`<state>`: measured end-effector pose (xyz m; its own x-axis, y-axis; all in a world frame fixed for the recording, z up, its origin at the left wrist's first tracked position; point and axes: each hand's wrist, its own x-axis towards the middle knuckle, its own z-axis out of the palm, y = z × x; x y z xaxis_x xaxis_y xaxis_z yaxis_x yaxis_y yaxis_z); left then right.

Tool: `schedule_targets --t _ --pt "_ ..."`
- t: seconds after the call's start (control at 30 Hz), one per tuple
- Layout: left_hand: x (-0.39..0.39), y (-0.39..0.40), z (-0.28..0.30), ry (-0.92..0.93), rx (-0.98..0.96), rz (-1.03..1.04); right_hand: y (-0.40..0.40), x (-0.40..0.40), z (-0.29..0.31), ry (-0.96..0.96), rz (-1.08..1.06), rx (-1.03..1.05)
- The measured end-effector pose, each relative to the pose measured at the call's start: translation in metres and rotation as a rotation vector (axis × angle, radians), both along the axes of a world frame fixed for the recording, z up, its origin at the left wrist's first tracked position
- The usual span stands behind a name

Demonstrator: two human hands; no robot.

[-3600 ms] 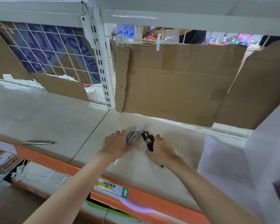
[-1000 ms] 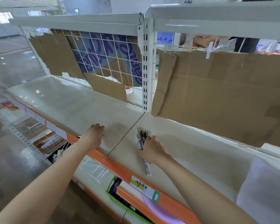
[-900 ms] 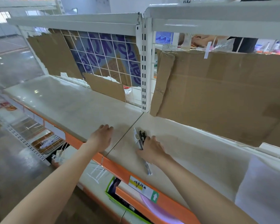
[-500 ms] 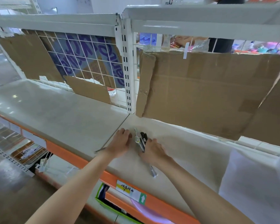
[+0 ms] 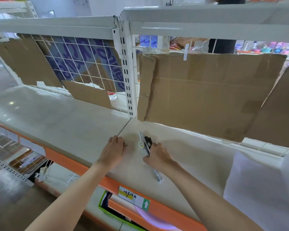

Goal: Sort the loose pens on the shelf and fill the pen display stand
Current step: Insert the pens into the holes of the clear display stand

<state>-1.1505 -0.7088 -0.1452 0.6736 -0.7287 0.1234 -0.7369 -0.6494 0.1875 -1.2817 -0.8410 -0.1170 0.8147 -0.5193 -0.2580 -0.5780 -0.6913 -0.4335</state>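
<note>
My right hand (image 5: 157,158) is closed around a bundle of pens (image 5: 145,144) resting on the cream shelf (image 5: 187,157). Black and white caps stick out past the fingers, and a silvery pen end (image 5: 158,176) shows behind the wrist. My left hand (image 5: 114,150) lies just left of the bundle, on the seam between the two shelf panels. Its fingers are curled over a thin pen, of which only a small brownish tip (image 5: 125,144) shows. The hands are a short gap apart. No pen display stand can be made out.
Brown cardboard (image 5: 207,97) covers the wire back grid behind the shelf. A white upright post (image 5: 128,77) divides the two bays. The orange front rail (image 5: 70,164) carries a price label (image 5: 133,196). A blurred white object (image 5: 260,189) stands close on the right. A lower shelf holds goods.
My left hand reached out over the left shelf panel, closed on a thin pen there and brought it back beside the right hand. The right hand kept hold of its bundle.
</note>
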Motion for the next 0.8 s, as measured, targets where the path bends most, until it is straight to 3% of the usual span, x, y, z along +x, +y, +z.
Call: schedule_targets --t 0.17,0.4,0.67,0.8 --pt "-0.016 -0.007 0.012 -0.303 0.246 -0.105 -0.001 -0.002 0.006 0.049 -0.002 -0.127" --pt "-0.019 -0.015 0.011 -0.159 0.265 0.053 -0.010 -0.011 0.008 0.080 -0.059 -0.121" --pt "-0.029 -0.044 0.022 0.118 -0.313 0.021 -0.023 -0.033 0.004 0.061 -0.095 -0.118" --pt "-0.054 -0.068 0.027 0.422 -0.394 0.002 -0.039 -0.057 0.004 0.021 -0.139 -0.052"
